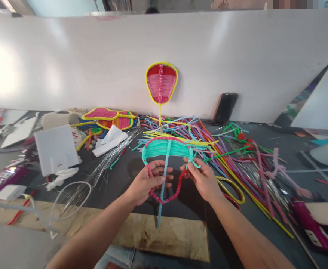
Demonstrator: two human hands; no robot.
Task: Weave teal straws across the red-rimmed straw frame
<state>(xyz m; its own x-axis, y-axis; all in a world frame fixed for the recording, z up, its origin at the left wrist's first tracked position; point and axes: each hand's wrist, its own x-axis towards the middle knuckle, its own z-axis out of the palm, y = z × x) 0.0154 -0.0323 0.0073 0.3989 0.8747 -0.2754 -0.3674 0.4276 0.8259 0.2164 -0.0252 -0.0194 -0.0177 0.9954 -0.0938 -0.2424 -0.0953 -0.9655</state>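
Between my two hands is a pipe-cleaner fan (166,148). Its frame is pink and red, a light blue stem runs down its middle, and turquoise strands fill the top; the lower part is an open loop. My left hand (151,181) grips the frame's left side and the stem, thumb over the stem. At the right edge, my right hand (200,175) pinches the frame where a turquoise end sticks out. A finished-looking pink and red fan with a yellow rim (162,83) stands upright beyond, against the white board.
Loose coloured pipe cleaners (208,149) cover the table behind and to the right. A phone (225,108) leans on the white board (110,56). Metal wires (104,160), paper scraps (57,149) and more yellow-rimmed pieces (107,116) lie left. Scissors (231,188) rest beside my right hand.
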